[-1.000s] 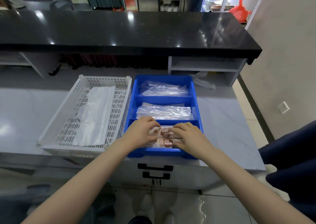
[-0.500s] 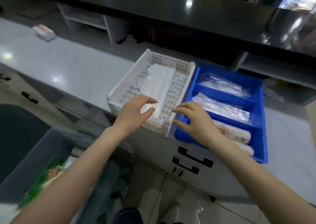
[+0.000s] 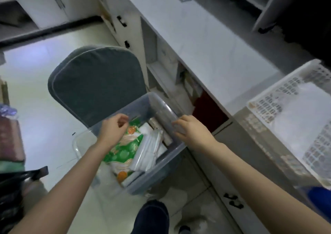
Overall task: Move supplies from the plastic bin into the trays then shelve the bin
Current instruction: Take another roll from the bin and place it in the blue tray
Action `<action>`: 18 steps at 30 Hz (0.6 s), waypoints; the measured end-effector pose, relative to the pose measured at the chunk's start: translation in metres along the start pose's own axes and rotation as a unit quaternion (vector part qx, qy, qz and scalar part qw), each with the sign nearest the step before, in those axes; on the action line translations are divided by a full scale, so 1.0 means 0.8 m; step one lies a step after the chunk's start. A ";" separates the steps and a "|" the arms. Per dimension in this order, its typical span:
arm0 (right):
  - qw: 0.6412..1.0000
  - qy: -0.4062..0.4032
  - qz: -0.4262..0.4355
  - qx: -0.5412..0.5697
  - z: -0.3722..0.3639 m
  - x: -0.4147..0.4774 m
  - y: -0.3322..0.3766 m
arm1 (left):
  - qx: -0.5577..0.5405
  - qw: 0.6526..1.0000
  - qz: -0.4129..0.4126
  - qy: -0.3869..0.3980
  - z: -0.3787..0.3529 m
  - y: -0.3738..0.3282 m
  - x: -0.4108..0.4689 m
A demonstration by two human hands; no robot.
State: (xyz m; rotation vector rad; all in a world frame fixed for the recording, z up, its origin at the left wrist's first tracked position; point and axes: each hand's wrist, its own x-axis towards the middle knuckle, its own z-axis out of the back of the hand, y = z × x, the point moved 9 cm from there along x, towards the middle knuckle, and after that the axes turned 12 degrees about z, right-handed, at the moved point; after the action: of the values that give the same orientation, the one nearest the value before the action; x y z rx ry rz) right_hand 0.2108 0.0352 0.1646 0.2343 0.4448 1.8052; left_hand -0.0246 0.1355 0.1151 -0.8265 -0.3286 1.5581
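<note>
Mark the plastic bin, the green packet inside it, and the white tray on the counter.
plastic bin [image 3: 155,178], head view, on its near side wall.
green packet [image 3: 125,149], head view, on its printed face.
white tray [image 3: 279,97], head view, on its perforated wall.

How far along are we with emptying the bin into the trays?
Done: the white perforated plastic tray holds a pale plastic pack. In hand: left hand hovers over the green-and-orange printed packet in the clear plastic bin, right hand at its rim. Left: several packets lie in the bin; move them, then shelve it.
</note>
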 end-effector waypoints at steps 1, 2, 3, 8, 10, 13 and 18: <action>1.000 0.017 -0.007 0.005 -0.022 0.019 -0.001 | 0.006 1.000 0.018 0.014 -0.005 0.027 0.008; 0.999 0.035 -0.016 0.011 -0.043 0.036 -0.003 | 0.011 0.999 0.034 0.028 -0.013 0.052 0.016; 0.998 0.053 -0.026 0.016 -0.065 0.051 -0.008 | 0.017 0.998 0.050 0.040 -0.022 0.073 0.023; 0.991 0.108 -0.076 0.032 -0.166 0.100 -0.044 | 0.031 0.992 0.081 0.096 -0.085 0.138 0.062; 0.987 0.124 -0.098 0.030 -0.202 0.112 -0.063 | 0.036 0.989 0.078 0.118 -0.113 0.153 0.077; 0.982 0.144 -0.121 0.027 -0.253 0.126 -0.091 | 0.059 0.986 0.072 0.139 -0.156 0.172 0.098; 0.969 0.174 -0.171 0.042 -0.329 0.141 -0.134 | 0.075 0.977 0.083 0.181 -0.239 0.194 0.129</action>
State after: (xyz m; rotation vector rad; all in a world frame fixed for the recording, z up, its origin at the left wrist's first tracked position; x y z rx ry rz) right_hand 0.1728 0.1208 -0.1260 -0.1028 0.7631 1.4879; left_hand -0.0086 0.1565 -0.1508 -1.0169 0.1252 1.5265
